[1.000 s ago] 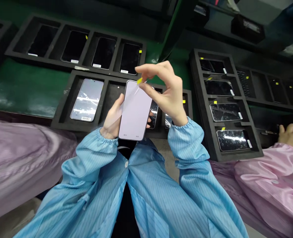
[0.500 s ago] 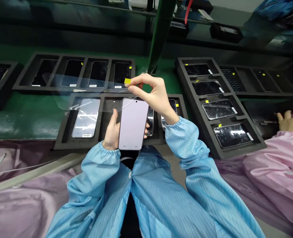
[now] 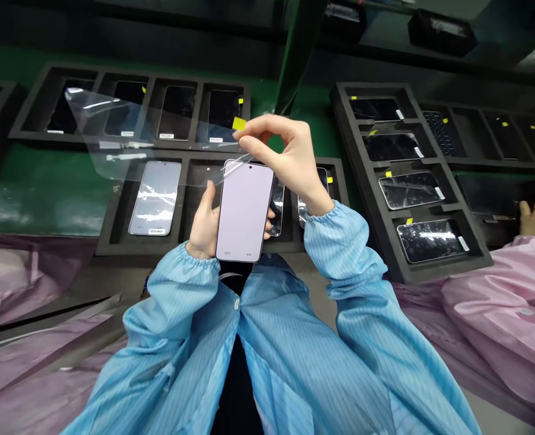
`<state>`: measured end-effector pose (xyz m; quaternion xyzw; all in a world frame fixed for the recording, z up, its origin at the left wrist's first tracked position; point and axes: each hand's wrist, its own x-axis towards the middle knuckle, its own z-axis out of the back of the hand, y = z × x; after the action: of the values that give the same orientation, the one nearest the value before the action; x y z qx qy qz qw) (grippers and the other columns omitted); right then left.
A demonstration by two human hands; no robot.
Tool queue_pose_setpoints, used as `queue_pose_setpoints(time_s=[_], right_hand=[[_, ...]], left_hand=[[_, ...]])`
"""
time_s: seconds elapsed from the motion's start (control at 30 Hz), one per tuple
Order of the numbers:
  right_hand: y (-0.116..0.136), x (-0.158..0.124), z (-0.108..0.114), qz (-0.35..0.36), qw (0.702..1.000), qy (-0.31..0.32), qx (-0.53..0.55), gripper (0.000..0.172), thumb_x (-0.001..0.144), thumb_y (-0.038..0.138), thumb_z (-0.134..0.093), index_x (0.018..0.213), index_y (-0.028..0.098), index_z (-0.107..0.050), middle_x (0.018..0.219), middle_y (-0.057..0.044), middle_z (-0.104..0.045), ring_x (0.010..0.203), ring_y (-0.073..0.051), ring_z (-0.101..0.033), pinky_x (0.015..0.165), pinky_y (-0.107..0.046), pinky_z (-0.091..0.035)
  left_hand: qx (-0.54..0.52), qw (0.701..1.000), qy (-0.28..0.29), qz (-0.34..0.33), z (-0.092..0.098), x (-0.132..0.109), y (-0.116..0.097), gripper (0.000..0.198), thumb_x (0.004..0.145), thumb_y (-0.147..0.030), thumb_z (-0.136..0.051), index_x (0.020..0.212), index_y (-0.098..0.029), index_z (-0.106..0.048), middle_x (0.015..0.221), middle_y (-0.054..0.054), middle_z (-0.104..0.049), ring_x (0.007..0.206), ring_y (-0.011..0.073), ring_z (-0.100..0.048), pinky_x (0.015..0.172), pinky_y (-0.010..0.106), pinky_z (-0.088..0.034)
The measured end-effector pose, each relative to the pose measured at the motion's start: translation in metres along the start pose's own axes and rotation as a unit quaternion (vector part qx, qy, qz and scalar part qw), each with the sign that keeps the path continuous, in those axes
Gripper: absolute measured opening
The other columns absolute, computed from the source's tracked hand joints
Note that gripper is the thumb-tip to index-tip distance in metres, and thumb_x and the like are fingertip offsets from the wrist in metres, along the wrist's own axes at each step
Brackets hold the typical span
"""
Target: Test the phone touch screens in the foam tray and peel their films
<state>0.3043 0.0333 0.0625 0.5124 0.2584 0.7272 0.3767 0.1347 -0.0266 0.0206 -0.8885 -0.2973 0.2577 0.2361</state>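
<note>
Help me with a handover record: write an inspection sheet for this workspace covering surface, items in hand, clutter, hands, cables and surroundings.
Surface: green worktop, glossy at the left.
Items in hand: phone with a pale, lit screen; clear film with a yellow tab.
Clutter: dark trays holding other phones.
Hands: left hand holds the phone; right hand pinches the film at its tab.
Cables: nothing seen for certain.
Surroundings: green post ahead; a co-worker's pink sleeve at right.

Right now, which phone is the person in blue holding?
The pale-screened phone in the left hand. That grip sets it apart: the other phones behind it lie in black trays.
</note>
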Motion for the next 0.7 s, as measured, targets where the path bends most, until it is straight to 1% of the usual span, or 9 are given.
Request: queue_pose_setpoints(time_s=[0.1,0.2,0.3,0.37,0.47,0.6,0.7], right_hand=[[-0.007,-0.001,-0.002,-0.016,1.0,0.017,-0.004,0.03,0.092,0.053,-0.063,0.093,0.024,-0.07,0.099,0.0,-0.075,0.09,-0.016,-0.064,0.081,-0.033,-0.055],[-0.015,-0.001,-0.003,-0.027,0.999,0.034,-0.015,0.035,0.093,0.058,-0.06,0.095,0.025,-0.07,0.102,0.0,-0.075,0.092,-0.017,-0.063,0.083,-0.035,-0.054],[-0.019,-0.001,-0.005,-0.031,0.999,0.031,-0.014,0.039,0.091,0.063,-0.059,0.094,0.025,-0.07,0.099,0.001,-0.075,0.089,-0.015,-0.062,0.081,-0.033,-0.054],[-0.019,-0.002,-0.006,-0.025,1.0,0.02,-0.003,0.037,0.089,0.062,-0.062,0.091,0.025,-0.071,0.094,0.003,-0.075,0.085,-0.014,-0.063,0.077,-0.031,-0.055],[-0.017,-0.002,-0.006,-0.016,1.0,0.012,0.013,0.027,0.088,0.054,-0.068,0.087,0.026,-0.072,0.09,0.004,-0.075,0.083,-0.012,-0.064,0.073,-0.028,-0.055],[-0.014,-0.002,-0.006,-0.021,1.0,0.015,0.013,0.012,0.09,0.039,-0.07,0.086,0.027,-0.072,0.089,0.005,-0.076,0.083,-0.012,-0.066,0.073,-0.026,-0.054],[-0.013,-0.003,-0.007,-0.016,1.0,0.008,0.016,0.006,0.09,0.029,-0.07,0.086,0.025,-0.072,0.088,0.005,-0.076,0.081,-0.011,-0.066,0.072,-0.024,-0.054]], left_hand=[[-0.006,1.0,-0.009,-0.007,0.0,0.001,-0.001,0.096,0.088,-0.077,-0.006,0.112,-0.008,-0.069,0.1,0.017,-0.074,0.085,0.0279,-0.073,0.076,0.043,-0.063],[-0.013,1.0,-0.017,-0.007,0.001,0.001,-0.001,0.095,0.089,-0.075,-0.006,0.113,-0.008,-0.069,0.099,0.017,-0.074,0.085,0.0279,-0.073,0.076,0.043,-0.063],[-0.021,1.0,-0.02,-0.007,0.003,0.001,-0.001,0.094,0.089,-0.075,-0.007,0.114,-0.008,-0.068,0.099,0.018,-0.074,0.085,0.0282,-0.073,0.076,0.044,-0.063],[-0.023,0.999,-0.021,-0.007,0.003,0.001,-0.001,0.094,0.089,-0.075,-0.008,0.113,-0.007,-0.069,0.099,0.018,-0.074,0.085,0.0283,-0.073,0.076,0.044,-0.063],[-0.021,0.999,-0.025,-0.011,0.003,0.001,-0.001,0.093,0.088,-0.076,-0.01,0.113,-0.008,-0.068,0.099,0.018,-0.074,0.085,0.0282,-0.073,0.076,0.044,-0.063],[-0.016,0.999,-0.029,-0.012,0.002,0.001,-0.001,0.093,0.089,-0.075,-0.008,0.114,-0.008,-0.068,0.098,0.017,-0.073,0.085,0.028,-0.073,0.077,0.045,-0.063],[-0.013,0.999,-0.027,-0.015,0.002,0.0,-0.001,0.094,0.089,-0.074,-0.006,0.115,-0.007,-0.067,0.1,0.017,-0.073,0.086,0.0282,-0.073,0.079,0.047,-0.063]])
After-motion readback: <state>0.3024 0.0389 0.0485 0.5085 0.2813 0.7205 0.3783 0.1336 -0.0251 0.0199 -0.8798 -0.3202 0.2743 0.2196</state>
